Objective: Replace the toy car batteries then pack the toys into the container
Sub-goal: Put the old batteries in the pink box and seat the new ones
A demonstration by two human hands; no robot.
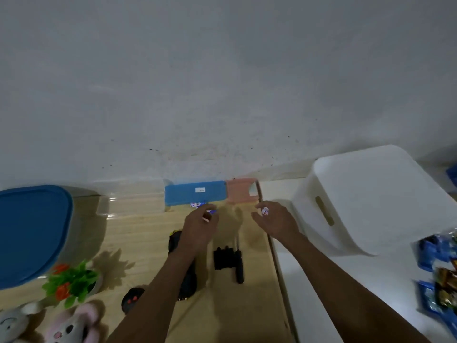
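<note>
Pale wood table (138, 233) against a bare grey wall (222, 82). Left hand (200, 226) pinched 1 blue-white battery (210, 212), right hand (274, 221) pinched 1 white-red battery (265, 211). Black toy car (189, 280) lay under the left forearm, screwdriver (238, 263) near it. Blue-lidded container (29, 231) sat far left.

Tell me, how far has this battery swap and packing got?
About midway through the swap. Done: a black piece, likely the battery cover, lies off the toy car beside the screwdriver. In hand: the left hand and right hand each pinch what looks like a small battery. Left: fitting them, closing the car, and packing; the plush toys lie on the table, the blue-lidded container is shut.
</note>
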